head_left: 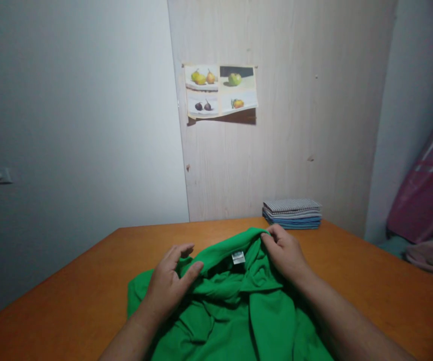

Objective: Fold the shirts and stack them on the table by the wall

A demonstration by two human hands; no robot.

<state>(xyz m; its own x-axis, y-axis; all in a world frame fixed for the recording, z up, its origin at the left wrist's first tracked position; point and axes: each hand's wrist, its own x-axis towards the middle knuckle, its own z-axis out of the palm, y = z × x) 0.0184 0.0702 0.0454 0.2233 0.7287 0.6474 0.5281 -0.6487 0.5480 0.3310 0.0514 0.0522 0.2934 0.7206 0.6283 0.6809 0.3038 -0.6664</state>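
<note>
A crumpled green shirt [235, 306] with a small white label [238, 257] at its collar lies on the orange wooden table [88, 286] in front of me. My left hand [171, 283] rests on the shirt's left side, thumb and fingers pinching a fold of the fabric near the collar. My right hand [284, 250] grips the collar edge at the right, fingers curled over the cloth. Both forearms lie across the shirt.
A stack of folded cloths [292, 213], striped grey on top and blue below, sits at the table's far edge against a pale wooden panel [276, 125]. A fruit picture [220, 90] hangs there. Pink fabric [427, 200] lies at the right, beyond the table.
</note>
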